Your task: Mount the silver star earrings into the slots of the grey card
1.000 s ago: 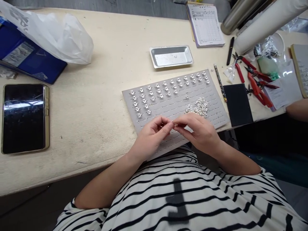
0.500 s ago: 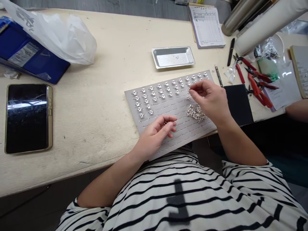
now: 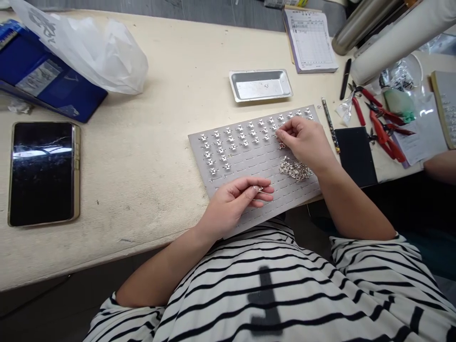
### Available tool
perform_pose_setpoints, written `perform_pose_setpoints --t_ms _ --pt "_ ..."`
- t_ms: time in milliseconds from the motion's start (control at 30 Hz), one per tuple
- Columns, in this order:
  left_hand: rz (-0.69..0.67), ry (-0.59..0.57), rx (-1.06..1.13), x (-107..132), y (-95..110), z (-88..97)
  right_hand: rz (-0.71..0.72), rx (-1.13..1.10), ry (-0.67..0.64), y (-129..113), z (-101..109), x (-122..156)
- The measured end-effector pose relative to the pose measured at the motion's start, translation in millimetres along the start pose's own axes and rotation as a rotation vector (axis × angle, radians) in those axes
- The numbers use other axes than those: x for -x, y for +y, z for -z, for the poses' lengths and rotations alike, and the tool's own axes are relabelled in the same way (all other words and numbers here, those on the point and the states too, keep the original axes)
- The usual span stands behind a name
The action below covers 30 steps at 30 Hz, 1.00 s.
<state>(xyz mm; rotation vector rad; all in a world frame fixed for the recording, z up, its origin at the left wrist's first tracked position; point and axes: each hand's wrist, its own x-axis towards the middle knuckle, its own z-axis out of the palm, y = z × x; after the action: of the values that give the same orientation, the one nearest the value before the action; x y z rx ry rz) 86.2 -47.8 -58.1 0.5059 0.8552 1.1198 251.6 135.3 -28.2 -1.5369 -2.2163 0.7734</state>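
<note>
Ring (image 3: 258,189) in left hand (image 3: 231,204), right hand (image 3: 305,142) pinched, contents unclear, over board (image 3: 256,168); wide tabletop (image 3: 142,156) past left edge (image 3: 199,164)

Left hand (image 3: 237,202): you hold 1 small ring (image 3: 259,189) at your thumb and fingers, above the near part of the grey board (image 3: 256,209).
Right hand (image 3: 302,142): your thumb and fingertips meet at the board's far rows; whether they grip a ring is too small to tell.
Board: slotted, with silver rings (image 3: 227,166) set in rows across its far and left parts.
Ring pile (image 3: 295,169): loose on the board, just beside your right hand.
Tray (image 3: 261,87): shallow, metal, beyond the board's far edge.
To your right: a black mat (image 3: 356,156), a pen (image 3: 330,124) and red-handled pliers (image 3: 382,130).
To your left: a dark-screened device (image 3: 42,175), a blue box (image 3: 71,95) and a white bag (image 3: 121,61).
</note>
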Motion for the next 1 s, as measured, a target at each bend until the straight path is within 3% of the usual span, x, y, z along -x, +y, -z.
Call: perform_pose_setpoints --t_ms 400,667,1000 --pt "-0.048 -0.006 -0.037 -2.0 -4.0 2.7 0.048 0.141 0.044 1.1 7.7 6.9" --pt "-0.039 0.007 -0.053 -1.4 -3.0 2.3 0.036 0.163 -0.023 -4.0 3.2 3.3" --pt "-0.024 0.010 -0.098 -1.0 0.4 1.5 0.009 -0.073 -0.002 16.9 6.1 0.1"
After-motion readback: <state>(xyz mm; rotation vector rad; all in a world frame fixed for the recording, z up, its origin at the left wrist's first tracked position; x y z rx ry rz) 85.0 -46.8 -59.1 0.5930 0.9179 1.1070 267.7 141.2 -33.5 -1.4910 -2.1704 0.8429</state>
